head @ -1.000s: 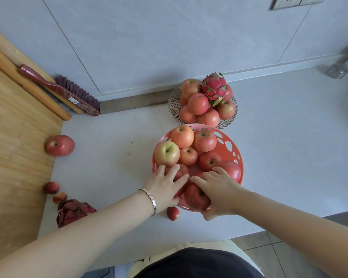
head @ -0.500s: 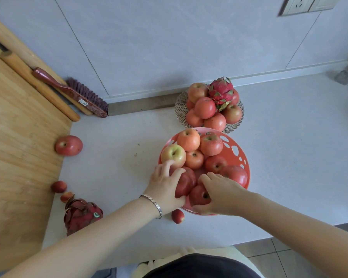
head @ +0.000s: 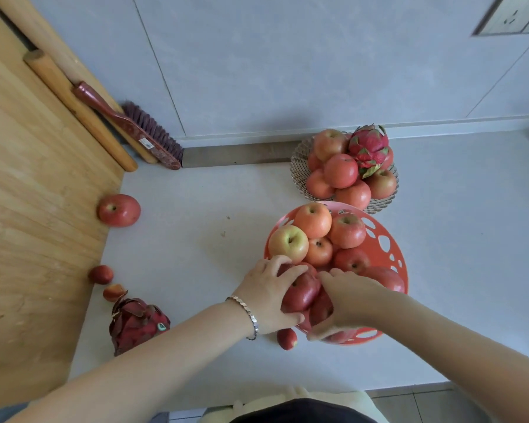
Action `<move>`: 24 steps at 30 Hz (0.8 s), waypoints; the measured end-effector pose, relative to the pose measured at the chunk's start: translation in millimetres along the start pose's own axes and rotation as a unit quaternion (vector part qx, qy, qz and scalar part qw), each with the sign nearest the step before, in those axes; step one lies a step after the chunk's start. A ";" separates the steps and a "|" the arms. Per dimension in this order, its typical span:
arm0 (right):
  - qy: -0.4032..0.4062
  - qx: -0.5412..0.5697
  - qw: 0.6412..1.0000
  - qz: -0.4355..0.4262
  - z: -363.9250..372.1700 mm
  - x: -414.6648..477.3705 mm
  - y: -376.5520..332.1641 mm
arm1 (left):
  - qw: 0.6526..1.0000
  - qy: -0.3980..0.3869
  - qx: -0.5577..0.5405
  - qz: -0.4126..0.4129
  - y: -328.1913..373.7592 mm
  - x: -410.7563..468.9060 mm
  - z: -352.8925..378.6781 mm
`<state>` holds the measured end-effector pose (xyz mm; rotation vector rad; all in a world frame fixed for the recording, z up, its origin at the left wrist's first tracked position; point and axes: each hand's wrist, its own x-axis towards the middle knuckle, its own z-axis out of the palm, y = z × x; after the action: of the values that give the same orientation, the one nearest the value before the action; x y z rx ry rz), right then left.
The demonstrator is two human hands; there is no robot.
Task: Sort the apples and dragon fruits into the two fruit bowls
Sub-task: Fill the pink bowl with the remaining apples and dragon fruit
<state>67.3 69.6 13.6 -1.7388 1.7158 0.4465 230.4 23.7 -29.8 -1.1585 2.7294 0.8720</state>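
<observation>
An orange plastic bowl [head: 393,248] heaped with apples sits near the counter's front edge. My left hand [head: 264,296] grips a dark red apple [head: 301,293] at the bowl's near-left side. My right hand [head: 347,296] is curled over another red apple [head: 319,309] beside it, thumb under the bowl rim. Behind stands a wire bowl [head: 297,157] with apples and a pink dragon fruit [head: 368,145] on top. A darker dragon fruit [head: 135,325] lies on the counter at the left. A loose apple [head: 119,209] rests by the wooden board.
Small red fruits lie at the board's edge [head: 100,274], [head: 113,292] and just in front of the orange bowl [head: 286,338]. A wooden board [head: 28,224] covers the left. A brush [head: 129,126] and rolling pin [head: 80,111] lean against the wall.
Both hands have closed tighter on the red apples at the bowl's near side, the left hand wrapping further over its apple. My view has shifted so everything sits further right.
</observation>
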 end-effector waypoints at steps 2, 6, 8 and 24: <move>0.044 0.047 0.998 -0.027 -17.0 5.3 -5.5 | 0.994 0.050 -0.093 0.031 -11.5 -3.0 -18.6; 0.134 0.099 0.982 -0.084 -55.9 38.4 -37.7 | 0.966 0.219 -0.123 -0.067 -92.2 -4.9 -57.5; 0.140 0.147 0.974 -0.099 -68.8 61.9 -52.6 | 0.943 0.258 -0.086 -0.193 -142.3 -5.3 -74.7; 0.122 0.142 0.976 -0.109 -75.6 141.4 -96.4 | 0.866 0.056 0.106 -0.486 -278.4 18.4 -104.0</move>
<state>158.9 -92.8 -2.8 -1.7958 1.6329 -0.1102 422.7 -197.9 -80.5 -2.2033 1.7645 0.3370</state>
